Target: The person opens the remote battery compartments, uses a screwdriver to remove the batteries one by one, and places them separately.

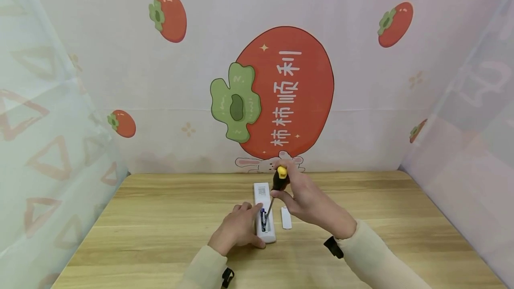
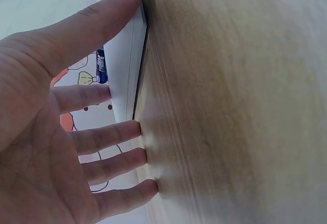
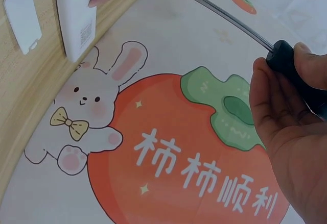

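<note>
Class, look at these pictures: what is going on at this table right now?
A person steadies a white remote control on the wooden table with the left hand. The right hand grips a screwdriver, its tip down in the open battery compartment, where a battery sits. The battery cover lies beside the remote.
</note>
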A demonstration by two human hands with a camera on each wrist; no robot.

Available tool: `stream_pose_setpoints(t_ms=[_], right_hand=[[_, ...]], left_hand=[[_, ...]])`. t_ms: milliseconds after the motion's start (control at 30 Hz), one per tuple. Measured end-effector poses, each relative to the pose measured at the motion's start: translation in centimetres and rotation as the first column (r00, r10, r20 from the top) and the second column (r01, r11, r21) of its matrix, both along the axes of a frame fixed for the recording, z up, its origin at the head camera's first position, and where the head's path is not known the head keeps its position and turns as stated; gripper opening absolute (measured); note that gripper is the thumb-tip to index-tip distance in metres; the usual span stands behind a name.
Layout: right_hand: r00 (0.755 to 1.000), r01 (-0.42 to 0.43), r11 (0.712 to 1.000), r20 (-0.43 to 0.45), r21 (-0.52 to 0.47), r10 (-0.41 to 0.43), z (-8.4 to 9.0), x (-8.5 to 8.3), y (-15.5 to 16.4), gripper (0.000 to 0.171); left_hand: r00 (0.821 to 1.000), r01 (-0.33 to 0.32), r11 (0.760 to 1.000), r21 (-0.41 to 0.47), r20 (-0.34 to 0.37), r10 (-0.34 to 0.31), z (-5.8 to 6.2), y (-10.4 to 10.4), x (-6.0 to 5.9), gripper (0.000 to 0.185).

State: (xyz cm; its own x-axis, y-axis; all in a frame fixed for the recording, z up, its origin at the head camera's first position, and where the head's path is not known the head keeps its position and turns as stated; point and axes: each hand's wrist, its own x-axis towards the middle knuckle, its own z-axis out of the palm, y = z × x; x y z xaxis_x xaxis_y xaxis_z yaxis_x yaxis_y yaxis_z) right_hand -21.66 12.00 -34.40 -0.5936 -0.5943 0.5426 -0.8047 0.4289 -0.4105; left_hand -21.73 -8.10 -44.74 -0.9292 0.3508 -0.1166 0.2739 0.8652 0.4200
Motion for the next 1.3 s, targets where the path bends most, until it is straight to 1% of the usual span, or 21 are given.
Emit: stream_pose_setpoints(t_ms=[200, 400, 733, 1100, 1233, 1300], right_hand=[[1.000, 0.003, 1.000, -0.006, -0.007, -0.003, -0.1, -0.1, -0.1, 0.070], [1.000, 0.000, 1.000, -0.023, -0.012, -0.001, -0.4, -0.3, -0.1, 0.069], [0.999, -0.008, 1.000, -0.053, -0.023, 0.007, -0.7, -0.7, -0.1, 0.066], [0.995, 0.051, 0.999, -0.085, -0.018, -0.052, -0.8, -0.9, 0.0, 0.071], [0.992, 0.070, 0.997, -0.104, -0.023, -0.072, -0.9, -1.1, 0.1, 0.071], [0.992, 0.076, 0.997, -0.101, -0.031, -0.079, -1.0, -1.1, 0.1, 0.070]], left_hand=[[1.000, -0.006, 1.000, 0.000, 0.012, 0.006, 0.0, 0.0, 0.0, 0.101], [1.000, -0.001, 1.000, 0.004, 0.009, 0.001, 0.2, 0.0, 0.1, 0.101], [1.000, 0.012, 1.000, 0.002, -0.017, -0.012, 0.0, -0.1, 0.2, 0.103], [1.000, 0.015, 1.000, 0.000, -0.011, -0.015, 0.1, 0.0, 0.1, 0.103], [1.000, 0.016, 1.000, -0.004, -0.018, -0.016, 0.0, 0.0, 0.1, 0.102], [1.000, 0.018, 1.000, -0.008, -0.022, -0.018, 0.0, 0.0, 0.1, 0.102]])
